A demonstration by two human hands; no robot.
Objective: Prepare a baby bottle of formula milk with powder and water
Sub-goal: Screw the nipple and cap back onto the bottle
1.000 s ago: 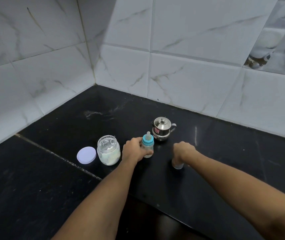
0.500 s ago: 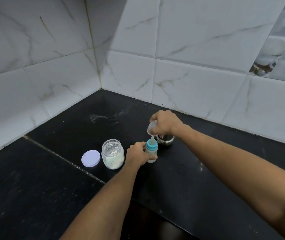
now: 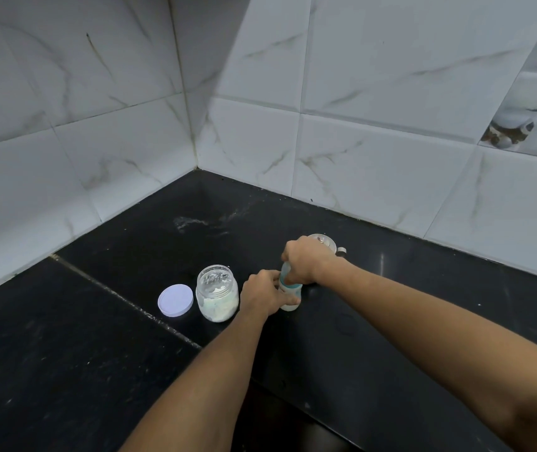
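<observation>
Nearly done, by the look of it; baby bottle (image 3: 290, 296) upright on the black counter (image 3: 391, 321), steadied in the left hand (image 3: 265, 293), right hand (image 3: 308, 261) clamped over its clear cap; powder jar (image 3: 217, 292) lidless just left of the left hand, lid (image 3: 175, 300) beyond; steel pot (image 3: 326, 243) behind the right hand; capping, shaking left.

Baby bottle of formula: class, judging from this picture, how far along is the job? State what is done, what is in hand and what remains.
Done: the powder jar stands open, its lid beside it, and the bottle already wears its blue collar. In hand: the left hand steadies the bottle while the right hand presses a clear cap over its top. Left: closing the jar. The steel pot stands behind.
</observation>
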